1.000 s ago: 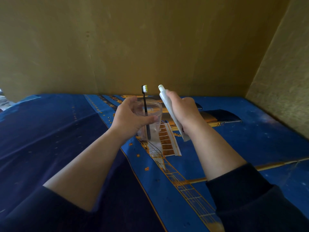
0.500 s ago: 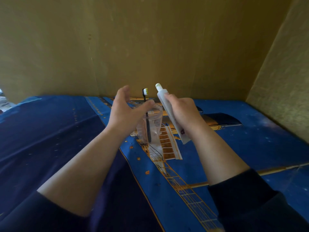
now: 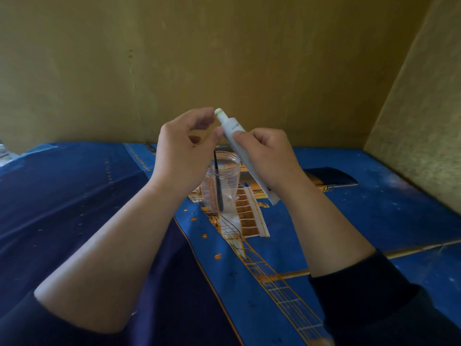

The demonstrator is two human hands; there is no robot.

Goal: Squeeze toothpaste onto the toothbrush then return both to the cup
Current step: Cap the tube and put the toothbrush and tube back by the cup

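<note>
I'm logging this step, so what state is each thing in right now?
toothpaste tube: held up at a tilt, cap on.
cap: on the tube, left fingers at it.
toothbrush: standing in the cup, head hidden.
cup: upright on the cloth, untouched.
right hand: closed around the tube.
left hand: fingers curled at the cap; grip unclear.

Your right hand [image 3: 268,156] clamps toothpaste tube [image 3: 237,143]; left hand [image 3: 183,148] raised beside its cap, fingers curled, loose.
</note>
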